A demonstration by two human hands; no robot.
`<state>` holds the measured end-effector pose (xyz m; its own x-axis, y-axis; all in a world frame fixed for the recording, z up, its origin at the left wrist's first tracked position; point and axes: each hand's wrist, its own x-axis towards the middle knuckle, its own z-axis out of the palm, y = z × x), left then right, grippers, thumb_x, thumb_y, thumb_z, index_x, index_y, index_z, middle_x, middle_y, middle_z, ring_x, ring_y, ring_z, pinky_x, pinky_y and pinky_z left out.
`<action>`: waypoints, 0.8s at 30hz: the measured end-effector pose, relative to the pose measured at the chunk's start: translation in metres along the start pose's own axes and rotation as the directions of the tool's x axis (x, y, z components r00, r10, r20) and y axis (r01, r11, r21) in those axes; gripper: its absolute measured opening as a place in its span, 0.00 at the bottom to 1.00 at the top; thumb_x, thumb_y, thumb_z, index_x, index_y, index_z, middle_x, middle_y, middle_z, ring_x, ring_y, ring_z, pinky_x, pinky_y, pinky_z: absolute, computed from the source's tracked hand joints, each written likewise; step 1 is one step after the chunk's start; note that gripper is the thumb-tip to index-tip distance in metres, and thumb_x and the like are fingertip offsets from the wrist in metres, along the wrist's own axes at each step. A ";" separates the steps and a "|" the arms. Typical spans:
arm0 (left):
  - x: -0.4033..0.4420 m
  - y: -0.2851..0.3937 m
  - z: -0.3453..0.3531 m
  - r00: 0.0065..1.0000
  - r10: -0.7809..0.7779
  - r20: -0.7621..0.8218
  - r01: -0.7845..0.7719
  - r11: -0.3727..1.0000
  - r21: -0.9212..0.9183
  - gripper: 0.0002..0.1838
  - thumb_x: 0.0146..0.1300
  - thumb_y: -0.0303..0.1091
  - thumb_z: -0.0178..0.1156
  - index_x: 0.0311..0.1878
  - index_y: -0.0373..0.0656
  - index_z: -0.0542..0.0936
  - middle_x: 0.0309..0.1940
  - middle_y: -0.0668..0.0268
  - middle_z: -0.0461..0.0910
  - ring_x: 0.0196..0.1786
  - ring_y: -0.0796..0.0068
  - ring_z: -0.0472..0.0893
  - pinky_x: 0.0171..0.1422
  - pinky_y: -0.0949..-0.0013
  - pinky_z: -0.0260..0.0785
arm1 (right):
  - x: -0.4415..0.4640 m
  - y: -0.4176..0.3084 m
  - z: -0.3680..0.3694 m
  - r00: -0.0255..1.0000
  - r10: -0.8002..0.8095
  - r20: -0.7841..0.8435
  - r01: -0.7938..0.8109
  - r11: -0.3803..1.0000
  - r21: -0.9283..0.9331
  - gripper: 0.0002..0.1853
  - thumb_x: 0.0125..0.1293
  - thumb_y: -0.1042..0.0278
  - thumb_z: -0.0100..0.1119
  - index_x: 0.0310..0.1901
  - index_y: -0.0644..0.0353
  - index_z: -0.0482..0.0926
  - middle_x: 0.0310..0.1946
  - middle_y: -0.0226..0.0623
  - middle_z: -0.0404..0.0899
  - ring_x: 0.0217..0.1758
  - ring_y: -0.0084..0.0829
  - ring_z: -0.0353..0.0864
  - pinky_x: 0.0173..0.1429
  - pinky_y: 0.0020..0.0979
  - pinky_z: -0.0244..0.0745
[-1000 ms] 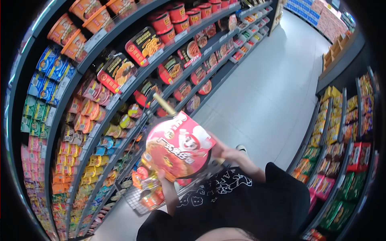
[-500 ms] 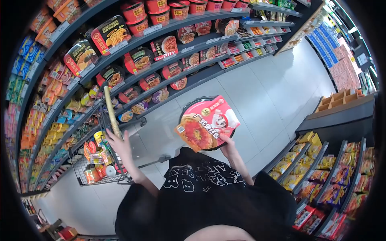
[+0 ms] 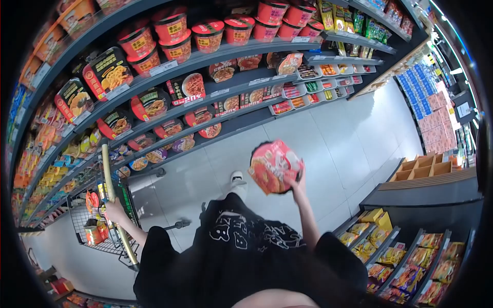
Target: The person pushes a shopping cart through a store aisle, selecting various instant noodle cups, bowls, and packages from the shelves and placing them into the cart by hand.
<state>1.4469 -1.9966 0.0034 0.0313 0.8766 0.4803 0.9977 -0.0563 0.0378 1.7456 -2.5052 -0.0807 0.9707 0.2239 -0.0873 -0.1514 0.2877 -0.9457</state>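
Note:
My right hand (image 3: 296, 180) grips the lower right edge of an instant-meal bowl (image 3: 271, 167) with a pink and red printed sleeve and a dark rim. The bowl is held up in front of my body, tilted and slightly blurred. To the left, my left hand (image 3: 115, 211) is closed around the pale gold handle (image 3: 107, 172) of a shopping cart. Colourful packaged goods (image 3: 96, 233) lie in the wire basket of the cart (image 3: 105, 245).
Long shelves (image 3: 215, 95) of boxed and tubbed instant meals curve along the left and front. On the right, sloped racks (image 3: 400, 256) hold bagged noodles beside a wooden compartment tray (image 3: 421, 167). Grey floor tiles (image 3: 328, 138) run between them.
My left hand has gone from open fingers beside the cart handle to a grip on it. The bowl has shifted right and turned. The view has swung right, and a shoe now shows.

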 end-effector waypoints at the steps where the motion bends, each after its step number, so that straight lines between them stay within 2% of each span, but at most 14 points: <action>1: -0.003 0.006 -0.002 1.000 -0.024 -0.012 0.024 0.999 0.026 0.21 0.43 0.51 0.62 0.24 0.39 0.78 0.25 0.53 0.78 0.30 0.54 0.79 0.33 0.55 0.71 | 0.030 -0.017 0.003 0.998 0.054 0.036 -0.053 0.998 -0.019 0.52 0.42 0.70 0.65 0.65 0.56 0.39 0.61 0.46 0.53 0.62 0.38 0.58 0.63 0.36 0.56; 2: -0.005 0.017 -0.006 0.996 -0.090 0.018 0.089 0.995 0.039 0.20 0.43 0.50 0.63 0.24 0.39 0.78 0.26 0.53 0.78 0.30 0.54 0.79 0.33 0.55 0.72 | 0.065 -0.022 0.001 0.998 0.038 0.055 -0.028 0.984 -0.175 0.54 0.40 0.70 0.66 0.66 0.55 0.39 0.60 0.46 0.54 0.62 0.37 0.59 0.62 0.34 0.57; 6: -0.018 0.026 -0.010 0.979 -0.198 0.056 0.192 0.977 0.093 0.21 0.41 0.49 0.64 0.27 0.38 0.79 0.28 0.55 0.79 0.32 0.55 0.79 0.34 0.56 0.73 | 0.207 -0.050 0.029 0.967 -0.075 0.245 0.162 0.920 -0.358 0.54 0.37 0.66 0.67 0.65 0.57 0.41 0.57 0.46 0.58 0.60 0.35 0.60 0.62 0.33 0.57; 8: -0.026 0.031 -0.013 0.974 -0.203 0.096 0.192 0.975 0.117 0.23 0.40 0.52 0.64 0.30 0.39 0.79 0.29 0.54 0.79 0.33 0.54 0.79 0.37 0.56 0.73 | 0.300 -0.019 0.032 0.892 -0.286 0.351 0.443 0.713 -0.544 0.56 0.38 0.58 0.68 0.65 0.58 0.41 0.57 0.56 0.56 0.60 0.47 0.59 0.63 0.36 0.54; 10: -0.032 0.020 -0.002 0.962 -0.213 0.169 0.197 0.974 0.108 0.27 0.37 0.56 0.64 0.31 0.38 0.78 0.29 0.53 0.79 0.34 0.52 0.79 0.38 0.55 0.72 | 0.342 -0.034 0.058 0.873 -0.321 0.367 0.484 0.472 -0.737 0.55 0.38 0.58 0.68 0.65 0.53 0.42 0.53 0.52 0.59 0.57 0.46 0.63 0.60 0.37 0.60; 11: -0.038 0.027 -0.008 0.957 -0.205 0.203 0.193 0.978 0.077 0.29 0.37 0.57 0.64 0.31 0.37 0.78 0.29 0.53 0.79 0.34 0.52 0.79 0.39 0.54 0.71 | 0.360 -0.046 0.067 0.877 -0.232 0.420 0.476 0.531 -0.701 0.55 0.37 0.56 0.68 0.65 0.53 0.42 0.52 0.54 0.58 0.56 0.51 0.62 0.60 0.38 0.60; 13: -0.059 0.054 -0.034 0.942 -0.262 0.212 0.243 0.964 0.111 0.28 0.37 0.56 0.64 0.30 0.36 0.79 0.27 0.51 0.79 0.34 0.52 0.79 0.38 0.55 0.71 | 0.409 -0.044 0.077 0.769 -0.340 0.542 0.639 0.442 -0.629 0.53 0.38 0.58 0.68 0.65 0.53 0.44 0.51 0.55 0.58 0.56 0.51 0.62 0.60 0.39 0.60; 17: -0.101 0.091 -0.057 0.935 -0.277 0.219 0.254 0.959 0.129 0.23 0.39 0.50 0.61 0.28 0.37 0.80 0.24 0.52 0.78 0.31 0.52 0.79 0.36 0.56 0.71 | 0.489 -0.039 0.087 0.698 -0.318 0.641 0.713 0.386 -0.585 0.53 0.37 0.59 0.69 0.64 0.59 0.45 0.57 0.59 0.53 0.60 0.53 0.56 0.61 0.39 0.57; 18: -0.113 0.104 -0.065 0.934 -0.302 0.190 0.278 0.950 0.141 0.21 0.40 0.50 0.60 0.27 0.38 0.80 0.24 0.52 0.78 0.31 0.52 0.79 0.35 0.56 0.71 | 0.499 -0.039 0.094 0.686 -0.375 0.624 0.727 0.322 -0.606 0.49 0.36 0.58 0.68 0.61 0.63 0.52 0.56 0.58 0.58 0.58 0.52 0.61 0.59 0.36 0.60; 19: -0.124 0.115 -0.071 0.932 -0.325 0.162 0.302 0.941 0.154 0.20 0.40 0.49 0.60 0.26 0.38 0.79 0.23 0.52 0.78 0.30 0.52 0.79 0.35 0.56 0.71 | 0.509 -0.041 0.096 0.672 -0.365 0.644 0.740 0.324 -0.589 0.49 0.36 0.58 0.68 0.61 0.63 0.52 0.56 0.58 0.58 0.58 0.52 0.61 0.59 0.36 0.60; 21: -0.143 0.125 -0.067 0.910 -0.391 0.141 0.357 0.909 0.215 0.18 0.41 0.48 0.59 0.23 0.39 0.79 0.22 0.52 0.78 0.30 0.52 0.79 0.34 0.55 0.71 | 0.529 -0.050 0.104 0.780 0.008 0.626 0.590 0.325 -0.739 0.43 0.38 0.50 0.66 0.55 0.66 0.62 0.50 0.58 0.67 0.52 0.49 0.68 0.58 0.34 0.61; 22: -0.154 0.138 -0.075 0.916 -0.377 0.135 0.348 0.917 0.195 0.17 0.41 0.47 0.58 0.21 0.40 0.78 0.21 0.52 0.78 0.29 0.52 0.79 0.33 0.55 0.71 | 0.535 -0.049 0.105 0.745 -0.010 0.668 0.650 0.240 -0.721 0.34 0.43 0.44 0.60 0.45 0.68 0.72 0.40 0.56 0.74 0.47 0.47 0.72 0.54 0.34 0.63; 23: -0.161 0.151 -0.080 0.891 -0.438 0.122 0.412 0.891 0.193 0.15 0.41 0.44 0.56 0.21 0.40 0.78 0.21 0.52 0.78 0.29 0.53 0.79 0.33 0.55 0.71 | 0.541 -0.047 0.106 0.727 0.003 0.687 0.667 0.239 -0.706 0.34 0.43 0.44 0.60 0.45 0.68 0.72 0.40 0.56 0.74 0.47 0.47 0.72 0.54 0.34 0.63; 24: -0.169 0.159 -0.080 0.886 -0.449 0.117 0.418 0.882 0.219 0.14 0.41 0.43 0.56 0.21 0.40 0.78 0.21 0.53 0.78 0.28 0.53 0.79 0.33 0.55 0.71 | 0.551 -0.045 0.107 0.710 0.130 0.692 0.660 0.220 -0.718 0.31 0.46 0.44 0.57 0.42 0.67 0.74 0.39 0.55 0.74 0.47 0.46 0.72 0.53 0.34 0.63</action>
<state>1.5956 -2.1923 -0.0016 -0.4130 0.8577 0.3062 0.9060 0.4212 0.0423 2.2670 -2.2951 -0.0525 0.5401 0.8410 0.0314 0.7415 -0.4579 -0.4904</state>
